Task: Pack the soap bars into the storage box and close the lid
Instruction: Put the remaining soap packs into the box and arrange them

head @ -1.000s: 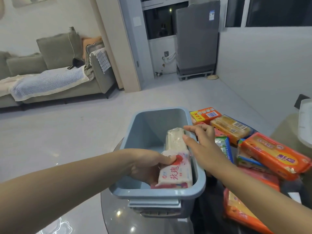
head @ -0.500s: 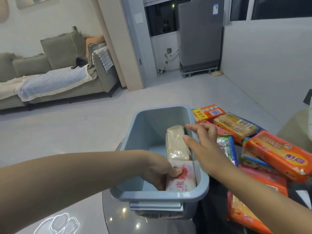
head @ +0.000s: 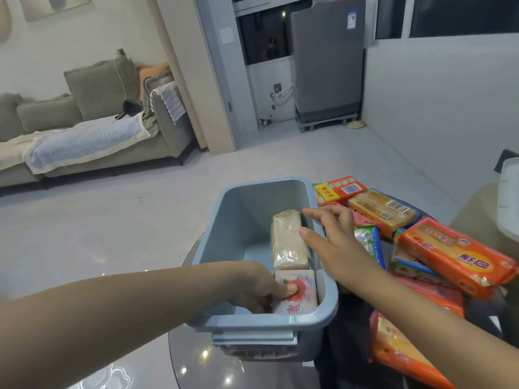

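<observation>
Head view
Storage box (head: 224,248): blue plastic, open top, standing on a glass table (head: 196,366); no lid is on it.
Tan soap bar (head: 288,242): clear wrapper, lying inside the box along its 3 o'clock wall.
White soap bar (head: 299,293): red flower print, inside the box at the 6 o'clock end, just beside the tan bar.
Left hand (head: 258,287): reaching into the box from 9 o'clock; fingers curled round the white bar, thumb pressed on its top face.
Right hand (head: 334,242): over the 3 o'clock rim; fingers spread and loose, holding nothing, fingertips near the far end of the tan bar.
Loose soap packs (head: 455,256): orange, yellow and green wrappers heaped on the table at 3 o'clock of the box, outside it.
</observation>
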`<action>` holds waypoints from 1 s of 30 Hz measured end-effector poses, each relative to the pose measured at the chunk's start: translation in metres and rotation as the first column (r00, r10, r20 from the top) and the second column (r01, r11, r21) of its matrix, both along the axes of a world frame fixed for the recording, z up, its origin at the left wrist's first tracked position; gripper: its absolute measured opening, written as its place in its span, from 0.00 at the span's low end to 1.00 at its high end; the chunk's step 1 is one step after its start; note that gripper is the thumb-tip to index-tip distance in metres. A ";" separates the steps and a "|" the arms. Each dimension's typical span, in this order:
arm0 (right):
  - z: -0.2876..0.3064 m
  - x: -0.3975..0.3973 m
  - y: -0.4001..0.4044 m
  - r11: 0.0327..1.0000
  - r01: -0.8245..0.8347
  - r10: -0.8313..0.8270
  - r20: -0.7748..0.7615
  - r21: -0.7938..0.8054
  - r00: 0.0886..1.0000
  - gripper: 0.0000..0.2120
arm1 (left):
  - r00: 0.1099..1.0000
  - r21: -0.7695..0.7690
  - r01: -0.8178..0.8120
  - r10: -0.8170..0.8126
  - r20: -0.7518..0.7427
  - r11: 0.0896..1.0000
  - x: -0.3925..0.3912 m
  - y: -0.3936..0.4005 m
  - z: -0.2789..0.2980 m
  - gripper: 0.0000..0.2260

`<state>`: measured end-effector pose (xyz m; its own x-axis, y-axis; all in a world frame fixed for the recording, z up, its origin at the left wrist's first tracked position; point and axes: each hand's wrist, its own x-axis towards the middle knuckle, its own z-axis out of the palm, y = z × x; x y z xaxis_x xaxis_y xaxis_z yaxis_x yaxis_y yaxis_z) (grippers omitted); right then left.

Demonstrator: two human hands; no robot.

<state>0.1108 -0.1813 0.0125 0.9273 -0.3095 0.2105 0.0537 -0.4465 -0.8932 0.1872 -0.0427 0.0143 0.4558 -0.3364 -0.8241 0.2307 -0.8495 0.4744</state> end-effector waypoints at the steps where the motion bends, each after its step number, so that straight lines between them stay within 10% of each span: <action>1: 0.000 -0.002 -0.002 1.000 -0.016 0.016 -0.002 -0.006 1.000 0.17 | 1.000 0.009 0.022 -0.022 0.012 1.000 -0.001 -0.001 0.002 0.21; 11: -0.004 -0.034 -0.009 0.990 -0.142 0.142 -0.015 0.007 0.990 0.21 | 0.924 -0.043 0.031 -0.013 0.381 0.999 -0.003 0.007 0.032 0.27; 21: 0.001 -0.052 -0.041 0.990 0.139 -0.139 0.016 0.015 0.990 0.12 | 0.593 -0.564 0.062 0.424 0.685 0.824 -0.053 -0.042 0.053 0.10; 30: -0.002 -0.063 -0.090 0.976 0.214 -0.216 -0.292 -0.039 0.932 0.11 | 0.700 -0.633 0.038 0.431 0.569 0.773 -0.100 -0.109 0.040 0.17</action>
